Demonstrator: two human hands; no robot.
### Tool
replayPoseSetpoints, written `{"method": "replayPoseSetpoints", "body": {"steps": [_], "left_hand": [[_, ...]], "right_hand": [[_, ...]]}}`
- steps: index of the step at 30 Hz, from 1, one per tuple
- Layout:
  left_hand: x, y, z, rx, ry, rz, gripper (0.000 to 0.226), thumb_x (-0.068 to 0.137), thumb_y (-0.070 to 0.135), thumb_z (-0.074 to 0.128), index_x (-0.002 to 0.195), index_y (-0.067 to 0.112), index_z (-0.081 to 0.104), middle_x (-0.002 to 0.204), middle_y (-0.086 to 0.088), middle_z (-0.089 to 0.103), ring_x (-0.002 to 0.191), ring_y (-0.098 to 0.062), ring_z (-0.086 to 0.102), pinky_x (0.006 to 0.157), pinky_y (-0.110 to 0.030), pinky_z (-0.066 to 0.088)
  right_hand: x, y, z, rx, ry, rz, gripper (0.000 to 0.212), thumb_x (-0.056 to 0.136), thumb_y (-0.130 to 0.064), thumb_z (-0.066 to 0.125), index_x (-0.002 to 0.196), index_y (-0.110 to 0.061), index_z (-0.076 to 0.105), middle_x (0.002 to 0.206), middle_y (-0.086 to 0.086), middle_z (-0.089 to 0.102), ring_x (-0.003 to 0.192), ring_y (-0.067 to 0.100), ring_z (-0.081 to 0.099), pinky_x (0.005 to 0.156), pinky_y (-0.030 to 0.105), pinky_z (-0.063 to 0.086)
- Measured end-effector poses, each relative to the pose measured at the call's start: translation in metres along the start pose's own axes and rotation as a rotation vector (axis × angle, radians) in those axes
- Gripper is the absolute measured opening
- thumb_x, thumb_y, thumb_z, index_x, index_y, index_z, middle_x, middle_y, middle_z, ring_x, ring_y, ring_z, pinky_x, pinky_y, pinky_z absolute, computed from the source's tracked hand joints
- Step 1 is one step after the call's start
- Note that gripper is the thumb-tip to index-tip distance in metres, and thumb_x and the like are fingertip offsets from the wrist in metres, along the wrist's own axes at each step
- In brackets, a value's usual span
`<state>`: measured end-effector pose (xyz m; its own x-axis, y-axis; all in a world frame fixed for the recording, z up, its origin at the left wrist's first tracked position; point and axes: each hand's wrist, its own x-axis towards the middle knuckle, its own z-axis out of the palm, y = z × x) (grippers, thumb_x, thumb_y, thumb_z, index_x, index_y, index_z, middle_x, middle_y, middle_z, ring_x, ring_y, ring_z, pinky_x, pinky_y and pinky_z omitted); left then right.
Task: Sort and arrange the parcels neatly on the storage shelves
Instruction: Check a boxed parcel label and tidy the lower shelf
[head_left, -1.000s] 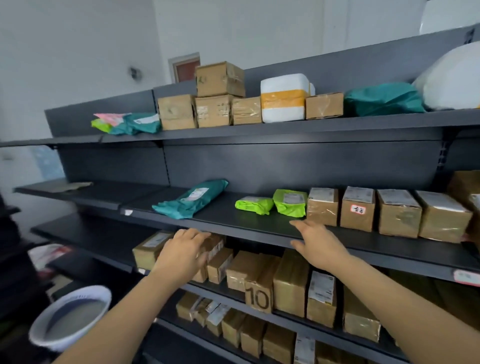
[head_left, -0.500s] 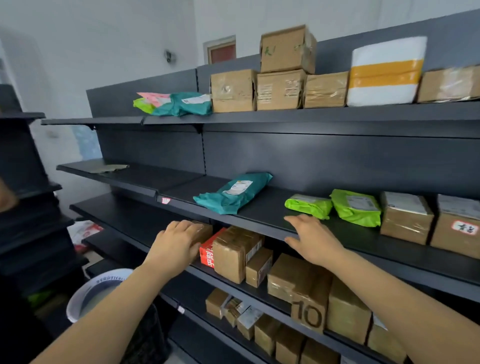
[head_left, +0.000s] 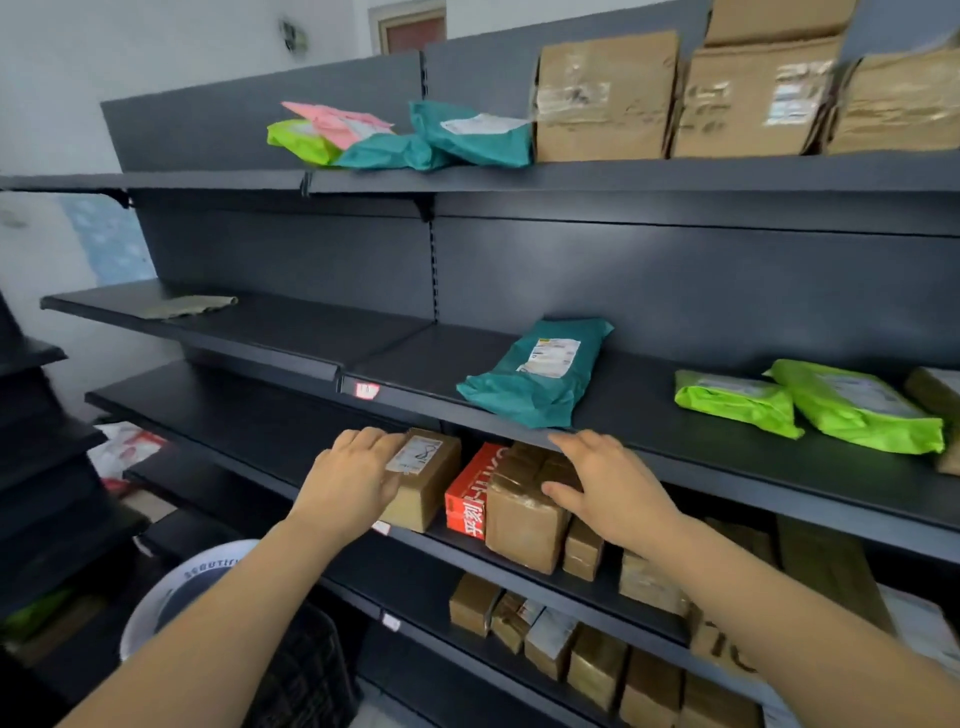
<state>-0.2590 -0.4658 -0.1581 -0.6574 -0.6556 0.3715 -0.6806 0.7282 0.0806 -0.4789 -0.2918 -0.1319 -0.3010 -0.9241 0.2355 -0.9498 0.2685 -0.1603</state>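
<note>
My left hand (head_left: 347, 478) lies against the left side of a brown labelled box (head_left: 423, 480) on the third shelf (head_left: 249, 421) of the dark rack, fingers reaching over its top. My right hand (head_left: 605, 486) rests with spread, straight fingers on a taped brown parcel (head_left: 524, 512). Between the two stands a red box (head_left: 467, 493). A teal mailer bag (head_left: 540, 371) lies on the shelf above, with two lime-green bags (head_left: 737, 400) to its right.
The top shelf holds pink, green and teal bags (head_left: 363, 137) and cardboard boxes (head_left: 605, 98). More brown boxes (head_left: 597, 660) line the lower shelf. A white bucket (head_left: 171, 592) and a dark crate stand on the floor at the left. A flat envelope (head_left: 189, 305) lies far left.
The view has swung left and closer to the rack. My left hand stays on the leftmost brown box; my right hand dropped from the shelf edge onto the taped brown parcel.
</note>
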Motion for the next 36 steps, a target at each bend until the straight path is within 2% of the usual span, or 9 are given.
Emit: {"method": "replayPoseSetpoints", "body": {"steps": [12,21,23,25,27,29,30,33,36], "left_hand": [[0.032,-0.071,0.089,0.024,-0.143,-0.049,0.052,0.089,0.033,0.059,0.138,0.02,0.046,0.131,-0.001,0.052,0.118,-0.027,0.046,0.09,-0.041,0.045],[0.059,-0.101,0.166,-0.039,-0.256,-0.033,0.051,0.091,0.031,0.056,0.139,0.017,0.043,0.135,-0.004,0.049,0.122,-0.027,0.045,0.098,-0.039,0.042],[0.067,-0.105,0.183,-0.034,-0.276,0.008,0.052,0.092,0.033,0.054,0.14,0.018,0.042,0.136,-0.004,0.048,0.124,-0.026,0.045,0.101,-0.038,0.04],[0.078,-0.109,0.199,-0.023,-0.298,0.041,0.053,0.093,0.036,0.052,0.142,0.019,0.038,0.14,-0.002,0.044,0.127,-0.025,0.041,0.103,-0.038,0.039],[0.091,-0.113,0.213,-0.02,-0.318,0.075,0.054,0.094,0.038,0.05,0.143,0.019,0.036,0.143,-0.002,0.042,0.13,-0.024,0.039,0.104,-0.039,0.039],[0.103,-0.115,0.226,-0.035,-0.321,0.123,0.054,0.095,0.039,0.048,0.143,0.02,0.035,0.144,-0.001,0.04,0.131,-0.022,0.037,0.105,-0.036,0.037],[0.109,-0.117,0.232,-0.036,-0.32,0.146,0.053,0.095,0.039,0.047,0.144,0.022,0.034,0.144,0.001,0.04,0.132,-0.021,0.035,0.105,-0.034,0.034],[0.125,-0.129,0.252,-0.047,-0.332,0.171,0.057,0.095,0.049,0.04,0.145,0.024,0.03,0.148,0.002,0.036,0.137,-0.018,0.029,0.11,-0.037,0.03],[0.136,-0.144,0.269,-0.029,-0.384,0.197,0.091,0.077,0.079,-0.004,0.147,0.028,0.025,0.152,0.005,0.03,0.139,-0.017,0.025,0.112,-0.041,0.029]], "right_hand": [[0.083,-0.043,0.124,0.084,-0.15,-0.169,0.059,0.094,-0.04,0.049,0.146,-0.021,0.028,0.14,0.003,0.041,0.129,0.02,0.035,0.105,0.031,0.033],[0.125,-0.05,0.212,0.004,-0.195,-0.129,0.059,0.095,-0.038,0.048,0.147,-0.016,0.027,0.145,0.007,0.037,0.133,0.023,0.033,0.11,0.034,0.032],[0.131,-0.052,0.229,-0.101,-0.162,-0.097,0.06,0.087,-0.038,0.062,0.138,-0.013,0.043,0.132,0.009,0.052,0.122,0.026,0.047,0.102,0.039,0.041],[0.14,-0.052,0.246,-0.144,-0.116,-0.047,0.061,0.066,-0.038,0.082,0.117,-0.012,0.063,0.107,0.01,0.066,0.101,0.026,0.06,0.085,0.041,0.053],[0.148,-0.051,0.264,-0.14,-0.084,0.017,0.061,0.055,-0.035,0.088,0.107,-0.011,0.068,0.096,0.01,0.068,0.092,0.027,0.063,0.078,0.042,0.056],[0.156,-0.051,0.277,-0.118,-0.065,0.072,0.062,0.059,-0.035,0.086,0.112,-0.009,0.066,0.104,0.011,0.067,0.096,0.027,0.063,0.08,0.039,0.055],[0.158,-0.053,0.282,-0.093,-0.063,0.09,0.063,0.069,-0.034,0.081,0.122,-0.008,0.06,0.116,0.012,0.063,0.107,0.027,0.059,0.087,0.039,0.053],[0.171,-0.058,0.304,-0.033,-0.078,0.175,0.064,0.092,-0.032,0.056,0.145,-0.009,0.03,0.148,0.012,0.034,0.135,0.028,0.033,0.111,0.038,0.034],[0.189,-0.067,0.324,-0.088,-0.054,0.32,0.072,0.083,-0.033,0.068,0.142,-0.006,0.036,0.142,0.017,0.042,0.129,0.034,0.042,0.105,0.043,0.041]]}}
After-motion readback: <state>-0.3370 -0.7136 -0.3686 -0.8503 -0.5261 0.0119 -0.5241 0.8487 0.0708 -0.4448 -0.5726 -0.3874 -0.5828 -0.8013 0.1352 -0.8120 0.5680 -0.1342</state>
